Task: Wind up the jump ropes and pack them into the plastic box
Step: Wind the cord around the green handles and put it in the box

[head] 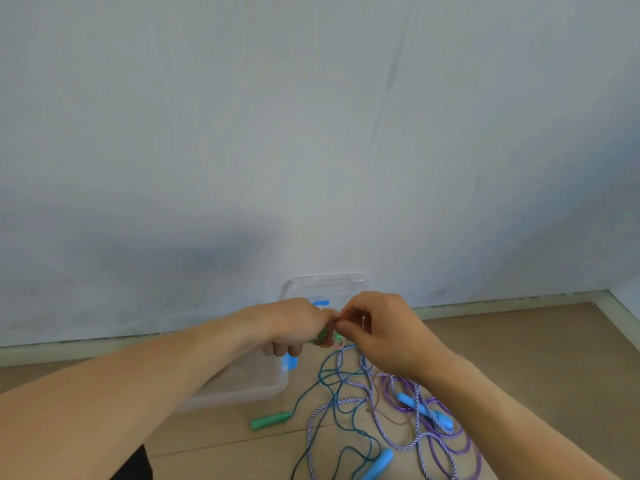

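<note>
Head view: left hand (287,327) clutches the green handle (323,336); right hand (377,327) pinches the cord beside that grip. Limp ropes (349,403) below likely tangle; take handles.

the plastic box (242,386) under your left forearm is clear, smooth plastic with a faint milky haze, and its lid (325,285) leaning on the wall looks the same, with glossy blue clips (290,362). the floor (536,358) reads as matt tan wood-look boards with thin seams. the wall (311,133) is matt, pale and slightly scuffed near its base. the green handle (272,420) on the floor is smooth plastic with a soft sheen; the blue handles (424,410) look alike (a bit glossier). the striped rope (346,401) looks like twisted woven cord, the purple rope (460,441) shiny and translucent, the teal rope (332,386) thin and smooth.
</note>
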### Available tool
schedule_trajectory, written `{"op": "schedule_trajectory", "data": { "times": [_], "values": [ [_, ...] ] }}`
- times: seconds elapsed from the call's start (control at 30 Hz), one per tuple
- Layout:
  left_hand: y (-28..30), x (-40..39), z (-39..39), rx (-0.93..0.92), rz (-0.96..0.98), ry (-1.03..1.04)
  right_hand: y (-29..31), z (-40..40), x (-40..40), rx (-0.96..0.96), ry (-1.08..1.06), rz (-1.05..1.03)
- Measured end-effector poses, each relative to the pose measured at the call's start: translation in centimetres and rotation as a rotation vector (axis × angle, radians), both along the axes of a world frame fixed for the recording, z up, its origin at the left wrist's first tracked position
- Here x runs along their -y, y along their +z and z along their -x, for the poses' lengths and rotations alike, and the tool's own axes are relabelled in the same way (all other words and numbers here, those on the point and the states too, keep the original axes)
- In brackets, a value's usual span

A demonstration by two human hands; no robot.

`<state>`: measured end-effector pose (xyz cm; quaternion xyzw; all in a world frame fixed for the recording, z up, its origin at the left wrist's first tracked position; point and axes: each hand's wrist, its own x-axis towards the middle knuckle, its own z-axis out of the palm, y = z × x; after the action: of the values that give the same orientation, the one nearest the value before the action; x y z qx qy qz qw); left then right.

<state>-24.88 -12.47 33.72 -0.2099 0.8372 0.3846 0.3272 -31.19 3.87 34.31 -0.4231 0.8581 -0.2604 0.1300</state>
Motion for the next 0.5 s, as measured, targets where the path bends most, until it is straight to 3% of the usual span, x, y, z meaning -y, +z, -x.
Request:
{"op": "schedule_trajectory", "data": {
  "times": [0.1,0.23,0.37,0.5],
  "values": [
    [-0.3,0.3,0.2,0.128,-0.103,-0.035,0.0,0.4,-0.1,-0.027,-0.02,0.051],
    [-0.5,1.2,0.3,0.369,-0.516,-0.118,0.4,0.8,-0.4,0.014,-0.008,0.09],
    [0.2,1.4,0.4,0.403,-0.76,-0.246,0.3,1.2,-1.2,0.274,0.006,0.156],
    [1.2,0.5,-0.2,0.365,-0.796,-0.36,0.0,2.2,-1.3,0.396,-0.143,0.17]
  ]
}}
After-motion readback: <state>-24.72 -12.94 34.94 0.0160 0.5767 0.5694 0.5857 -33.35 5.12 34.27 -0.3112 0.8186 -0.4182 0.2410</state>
